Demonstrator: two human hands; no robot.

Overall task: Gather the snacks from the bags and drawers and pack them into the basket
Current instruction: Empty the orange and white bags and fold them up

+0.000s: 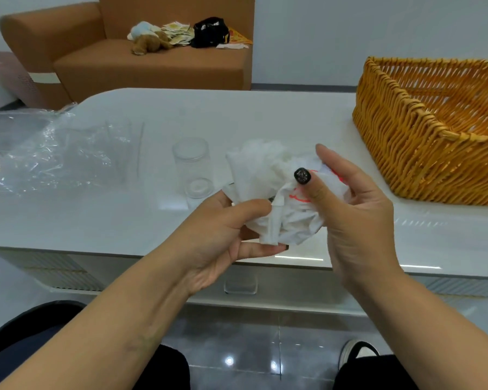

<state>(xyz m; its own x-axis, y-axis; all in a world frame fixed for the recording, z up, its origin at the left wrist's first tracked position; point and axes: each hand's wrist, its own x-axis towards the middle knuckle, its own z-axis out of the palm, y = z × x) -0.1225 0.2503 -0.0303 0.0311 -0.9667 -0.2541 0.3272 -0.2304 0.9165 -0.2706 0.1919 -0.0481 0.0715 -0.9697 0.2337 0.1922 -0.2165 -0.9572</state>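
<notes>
Bag (pixel 282 201) sitting mid-frame between both hands, crumpled. I'm seeing left hand (pixel 226 237) pinching its lower edge, right hand (pixel 358 209) curling round its right side. Basket (pixel 423 128) lying upper right, nearer the right hand; looks empty.

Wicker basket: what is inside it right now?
The wicker basket shows only bare woven floor and walls; no snacks visible. Its near wall hides the front of the floor, and the right part is out of frame.

A brown sofa (pixel 141 60) stands against white walls (pixel 350 32), grey glossy floor (pixel 237 342).
</notes>
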